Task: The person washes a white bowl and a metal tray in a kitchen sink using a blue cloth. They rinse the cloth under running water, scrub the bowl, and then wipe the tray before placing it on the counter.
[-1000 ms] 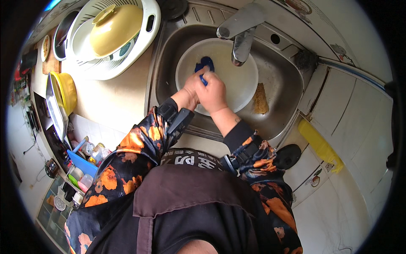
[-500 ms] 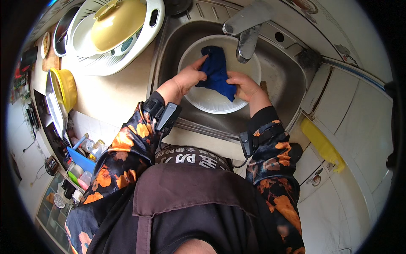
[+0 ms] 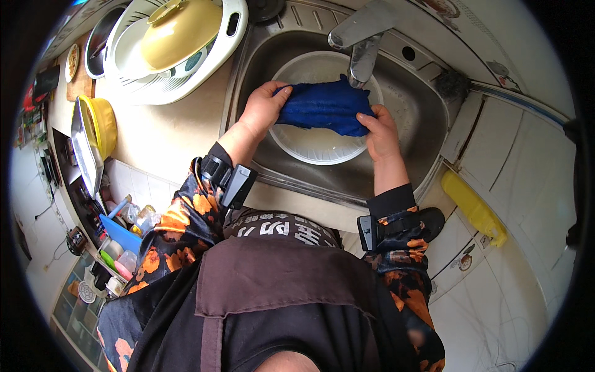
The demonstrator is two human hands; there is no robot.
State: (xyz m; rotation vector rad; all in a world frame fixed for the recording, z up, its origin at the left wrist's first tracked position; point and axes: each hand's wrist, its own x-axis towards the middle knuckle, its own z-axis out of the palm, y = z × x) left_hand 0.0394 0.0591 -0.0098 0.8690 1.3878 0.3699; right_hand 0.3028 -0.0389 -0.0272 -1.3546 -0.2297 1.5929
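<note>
A dark blue cloth (image 3: 322,106) is stretched out sideways between my two hands, above a round white basin (image 3: 319,155) in the steel sink. At the cloth's left end, my left hand (image 3: 263,108) is closed, thumb on top. My right hand (image 3: 381,131) pinches its right end near the lower corner. Cloudy-looking water seems to lie in the basin, partly hidden under the cloth. The grey tap (image 3: 365,53) reaches over the basin's far right, its spout end close to the cloth's upper edge.
The steel sink (image 3: 416,118) surrounds the basin. On the counter to the left stands a white draining basket (image 3: 186,93) with a yellow bowl (image 3: 183,37) upturned in it. Farther left is a yellow basin (image 3: 106,127). A dark scrubber (image 3: 452,85) sits at the sink's far right corner.
The cloth was bunched and hanging low in the basin; now it is raised and spread wide. My hands have moved apart, the left one outward and the right one to the right.
</note>
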